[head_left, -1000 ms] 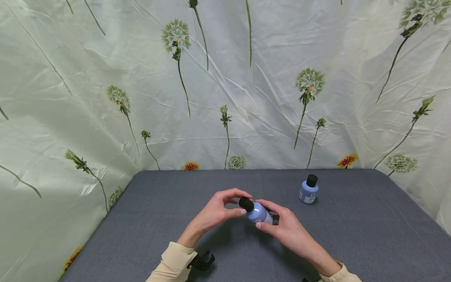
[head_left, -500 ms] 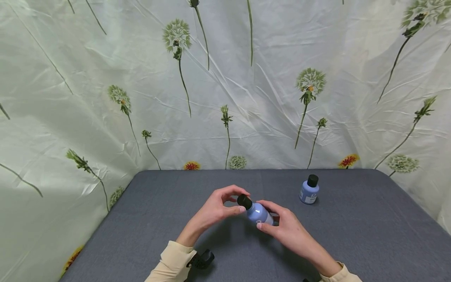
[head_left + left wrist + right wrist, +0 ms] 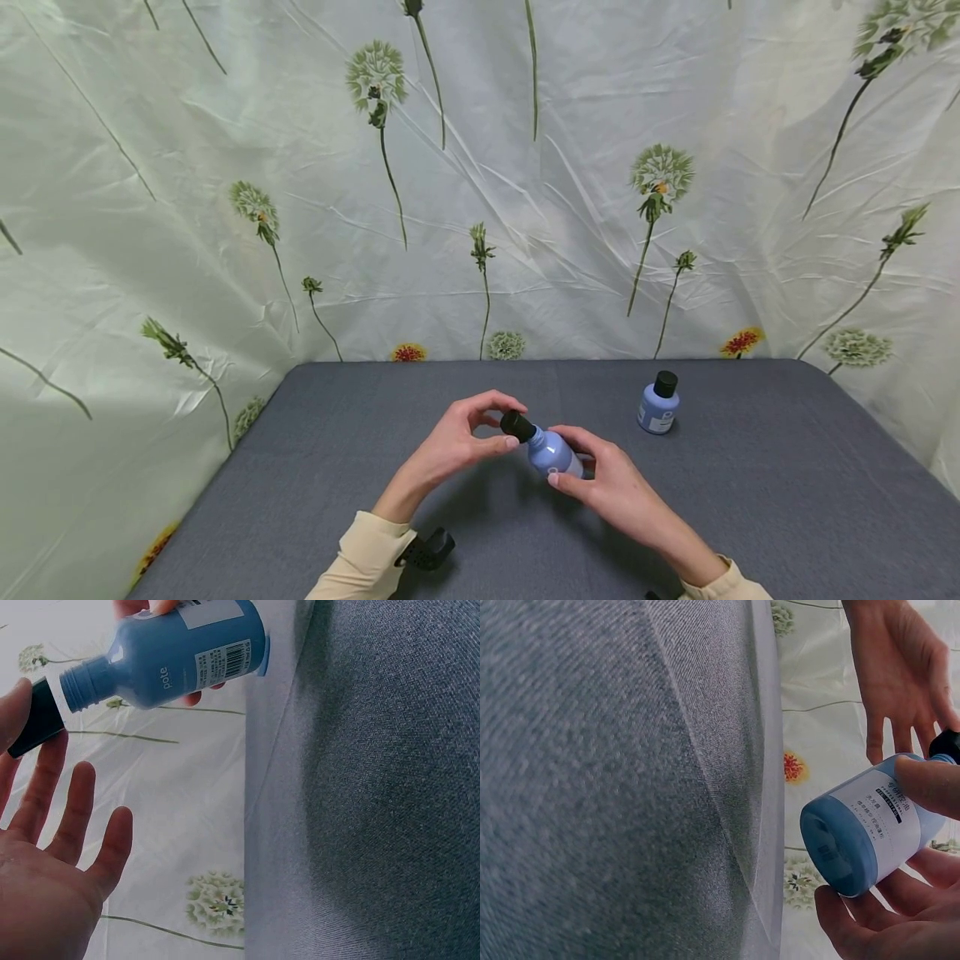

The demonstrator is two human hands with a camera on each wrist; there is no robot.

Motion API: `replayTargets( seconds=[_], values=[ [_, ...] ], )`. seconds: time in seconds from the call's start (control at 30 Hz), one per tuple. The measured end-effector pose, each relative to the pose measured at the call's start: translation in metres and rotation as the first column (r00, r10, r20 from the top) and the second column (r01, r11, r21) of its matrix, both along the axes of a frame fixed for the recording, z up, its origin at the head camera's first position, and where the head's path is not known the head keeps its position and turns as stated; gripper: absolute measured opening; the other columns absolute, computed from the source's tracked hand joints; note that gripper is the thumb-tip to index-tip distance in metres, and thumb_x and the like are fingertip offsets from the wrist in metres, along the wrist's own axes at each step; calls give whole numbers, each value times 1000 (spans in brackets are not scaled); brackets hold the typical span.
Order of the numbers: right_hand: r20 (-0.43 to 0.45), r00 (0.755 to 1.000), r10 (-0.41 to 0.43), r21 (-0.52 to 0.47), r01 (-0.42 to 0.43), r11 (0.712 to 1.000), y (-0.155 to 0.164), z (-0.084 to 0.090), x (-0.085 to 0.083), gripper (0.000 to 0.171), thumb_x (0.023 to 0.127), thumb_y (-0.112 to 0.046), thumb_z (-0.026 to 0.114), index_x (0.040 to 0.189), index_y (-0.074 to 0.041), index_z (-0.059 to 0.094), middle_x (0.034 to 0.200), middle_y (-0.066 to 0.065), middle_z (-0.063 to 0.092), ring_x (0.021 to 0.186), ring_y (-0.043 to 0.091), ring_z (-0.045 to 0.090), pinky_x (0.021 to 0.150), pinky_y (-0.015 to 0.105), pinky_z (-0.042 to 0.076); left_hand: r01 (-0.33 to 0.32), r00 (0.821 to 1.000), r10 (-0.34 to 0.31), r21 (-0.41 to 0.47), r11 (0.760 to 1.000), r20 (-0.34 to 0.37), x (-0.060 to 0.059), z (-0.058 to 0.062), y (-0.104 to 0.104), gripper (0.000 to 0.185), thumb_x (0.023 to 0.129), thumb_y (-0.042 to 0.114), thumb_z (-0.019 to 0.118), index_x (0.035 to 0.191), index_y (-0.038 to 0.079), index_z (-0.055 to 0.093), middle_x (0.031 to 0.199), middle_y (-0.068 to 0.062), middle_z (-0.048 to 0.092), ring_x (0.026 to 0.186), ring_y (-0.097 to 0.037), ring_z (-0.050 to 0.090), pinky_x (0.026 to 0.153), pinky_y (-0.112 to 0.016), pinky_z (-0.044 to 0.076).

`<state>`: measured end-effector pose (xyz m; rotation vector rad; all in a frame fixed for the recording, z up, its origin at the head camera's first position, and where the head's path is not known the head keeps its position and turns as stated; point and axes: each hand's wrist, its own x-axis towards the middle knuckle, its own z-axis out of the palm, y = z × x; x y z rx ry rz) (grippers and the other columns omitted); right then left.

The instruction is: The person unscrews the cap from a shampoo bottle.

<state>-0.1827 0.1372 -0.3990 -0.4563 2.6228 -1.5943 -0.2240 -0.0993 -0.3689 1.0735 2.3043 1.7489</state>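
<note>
My left hand pinches a black screw cap between thumb and fingers. In the left wrist view the cap stands just off the threaded neck of a blue bottle, with a narrow gap between them. My right hand grips that bottle by its body, tilted with the neck up and to the left, above the table. In the right wrist view the bottle's white label and base show, with the thumb across its shoulder.
A second blue bottle with a black cap stands upright on the grey cloth-covered table, at the back right. Behind the table hangs a pale curtain printed with dandelions. A black strap device sits at my left wrist.
My left hand has drawn the cap up and left, away from the bottle, so the threaded neck now shows. My right hand and its bottle have barely moved.
</note>
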Motion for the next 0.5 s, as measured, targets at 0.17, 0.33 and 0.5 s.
replayTargets(
  seconds=[0.17, 0.33, 0.5],
  values=[
    [9, 1000, -24, 7, 24, 1000, 0, 2, 0, 52, 83, -21, 80, 130, -10, 59, 122, 6, 63, 113, 22, 59, 96, 51, 45, 1, 1000, -1, -26, 1000, 15, 10, 15, -1, 40, 91, 4, 68, 129, 10, 63, 125, 1, 63, 107, -16, 56, 94, -56, 42],
    [17, 999, -43, -6, 43, 999, 0, 3, 0, 53, 81, -21, 82, 127, -10, 59, 122, 6, 63, 115, 24, 59, 98, 54, 43, 1, 1000, 0, -39, 999, 5, 11, 18, -3, 34, 92, 5, 68, 125, 11, 67, 121, 2, 64, 105, -17, 55, 90, -52, 45],
    [35, 998, -61, -22, 62, 998, 0, 3, 1, 54, 80, -21, 84, 127, -11, 59, 120, 5, 63, 114, 22, 58, 98, 52, 43, -39, 999, 39, -52, 998, 7, 11, 18, -5, 29, 90, 7, 71, 118, 12, 70, 112, 4, 66, 101, -17, 55, 86, -49, 44]
  ],
)
